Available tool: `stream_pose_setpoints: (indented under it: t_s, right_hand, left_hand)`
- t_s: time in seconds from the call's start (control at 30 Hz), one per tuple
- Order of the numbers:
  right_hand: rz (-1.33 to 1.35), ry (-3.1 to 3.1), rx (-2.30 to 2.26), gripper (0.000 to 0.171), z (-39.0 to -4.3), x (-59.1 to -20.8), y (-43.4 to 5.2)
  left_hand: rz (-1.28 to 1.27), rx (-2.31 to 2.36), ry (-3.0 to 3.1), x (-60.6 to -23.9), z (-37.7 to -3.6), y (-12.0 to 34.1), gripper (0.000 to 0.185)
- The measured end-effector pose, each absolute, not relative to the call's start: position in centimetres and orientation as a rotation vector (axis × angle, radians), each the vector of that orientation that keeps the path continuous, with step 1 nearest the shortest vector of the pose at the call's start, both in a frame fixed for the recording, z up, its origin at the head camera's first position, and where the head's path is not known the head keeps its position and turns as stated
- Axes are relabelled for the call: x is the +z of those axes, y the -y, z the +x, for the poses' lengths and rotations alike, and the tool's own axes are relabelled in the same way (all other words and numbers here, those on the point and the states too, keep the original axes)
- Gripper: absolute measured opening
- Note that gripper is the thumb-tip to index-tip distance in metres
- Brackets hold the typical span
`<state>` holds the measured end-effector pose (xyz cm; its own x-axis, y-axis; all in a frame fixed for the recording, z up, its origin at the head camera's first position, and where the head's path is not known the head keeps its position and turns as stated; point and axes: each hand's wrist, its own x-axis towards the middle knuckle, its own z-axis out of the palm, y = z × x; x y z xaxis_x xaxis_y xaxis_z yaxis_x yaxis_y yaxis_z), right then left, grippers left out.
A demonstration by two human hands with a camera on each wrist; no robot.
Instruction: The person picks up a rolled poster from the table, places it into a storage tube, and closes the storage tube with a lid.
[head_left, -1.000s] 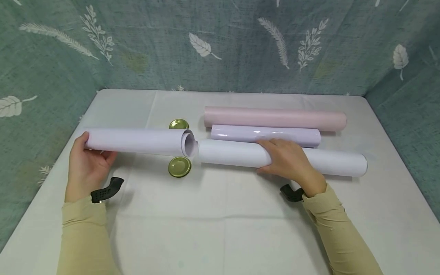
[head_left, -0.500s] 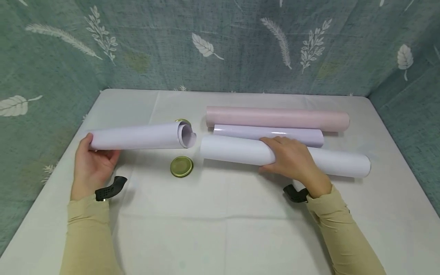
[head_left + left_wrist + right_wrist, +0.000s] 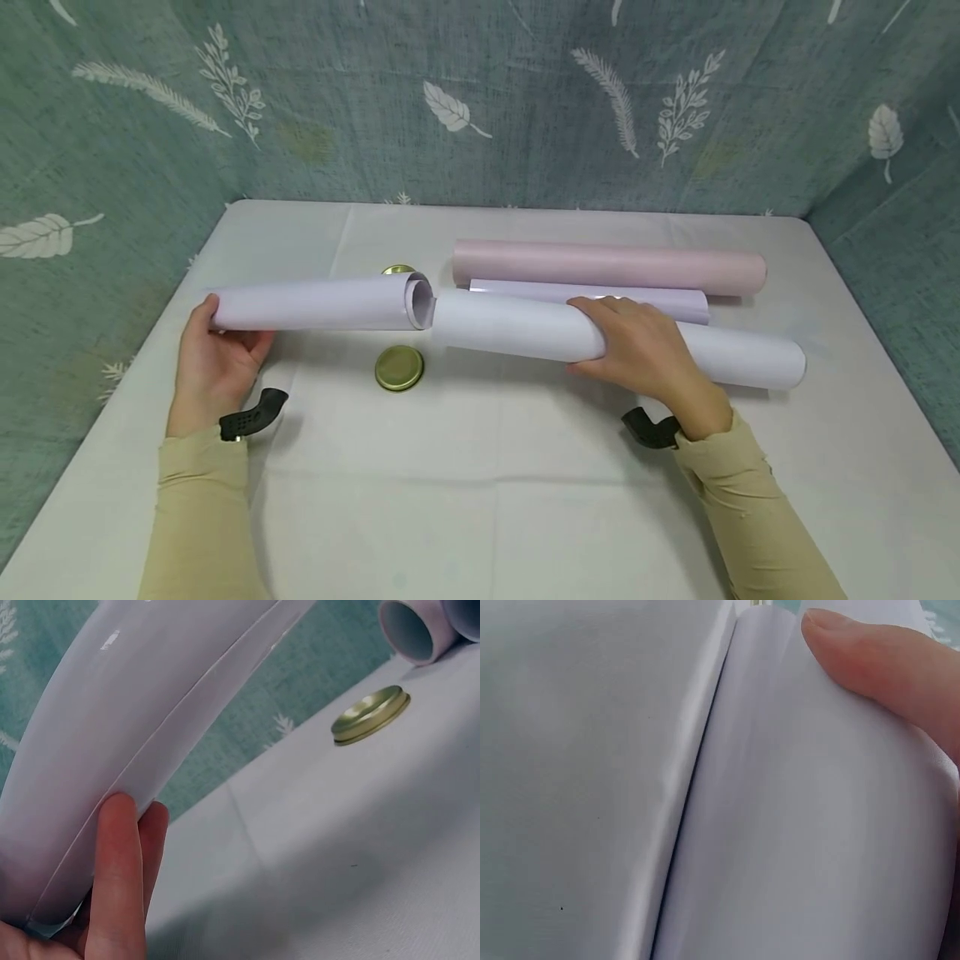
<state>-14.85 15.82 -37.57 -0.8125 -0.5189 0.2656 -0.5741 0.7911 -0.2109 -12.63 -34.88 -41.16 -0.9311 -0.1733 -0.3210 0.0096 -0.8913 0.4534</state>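
Note:
In the head view my left hand [image 3: 221, 367] holds a pale lilac-white paper roll [image 3: 315, 304] by its left end, raised off the table. The thumb lies over it, the fingers beneath. My right hand [image 3: 637, 350] grips a longer white paper roll [image 3: 517, 325] from above, near its middle. The white roll slants, its left end higher than its right. That left end meets the curled open right end of the held lilac roll; whether one enters the other, I cannot tell. In the right wrist view my thumb [image 3: 885, 660] presses along the white roll.
Behind the white roll lie a glossy lilac roll [image 3: 686, 304], partly covered, and a pink roll [image 3: 607, 265]. A gold-green jar lid [image 3: 399, 367] lies below the gap between hands; another lid [image 3: 397, 269] is half hidden. Leaf-patterned cloth [image 3: 480, 158] surrounds the white-covered table [image 3: 420, 533].
Half a second ago a gap showed between the facing ends of the two held rolls; now they meet. The white roll's left end has risen, and my left hand has shifted slightly right.

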Motion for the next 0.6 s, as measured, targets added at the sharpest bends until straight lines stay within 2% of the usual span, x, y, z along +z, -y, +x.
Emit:
stream_pose_setpoints:
  t_s: [0.6]
  right_hand:
    - [0.83, 2.757, 0.434, 0.079, -14.78, -37.15, -15.95]
  left_hand:
    - [0.459, -2.874, 0.775, -41.09, -12.55, 34.02, 0.046]
